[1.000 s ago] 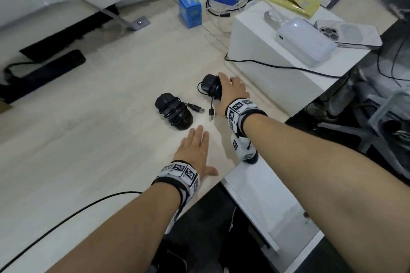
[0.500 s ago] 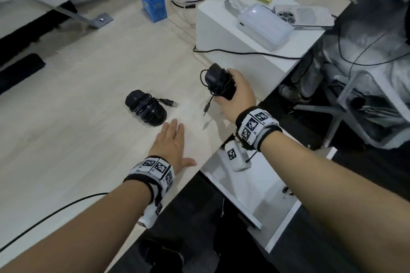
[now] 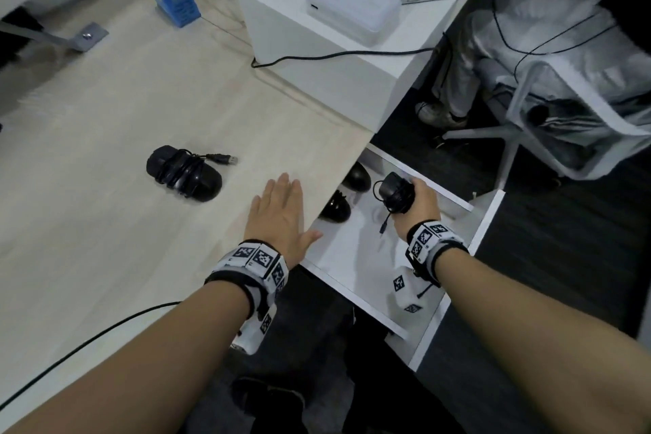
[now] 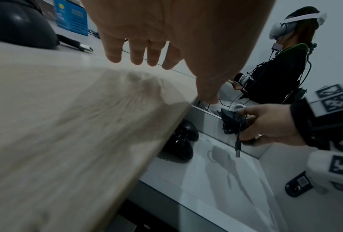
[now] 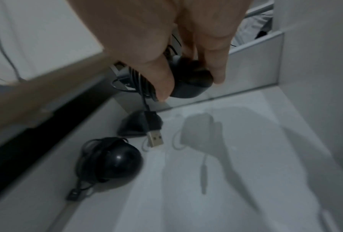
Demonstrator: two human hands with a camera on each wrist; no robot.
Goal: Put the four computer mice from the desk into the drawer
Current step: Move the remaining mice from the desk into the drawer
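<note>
Pale wooden bench [image 3: 105,240] now lies left of the right grip [image 3: 415,204], which has carried its clasped black cord-wrapped mouse [image 3: 394,192] over the open white drawer [image 3: 488,218], two mice already below, while the left grip [image 3: 281,218] rests flat, released.

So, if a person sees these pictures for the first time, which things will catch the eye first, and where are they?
Most striking is the right hand holding a black mouse with its cable wrapped round it above the open white drawer, its USB plug dangling. Two black mice already lie in the drawer near the desk edge. One more wrapped mouse waits on the desk, beyond the flat left hand.
</note>
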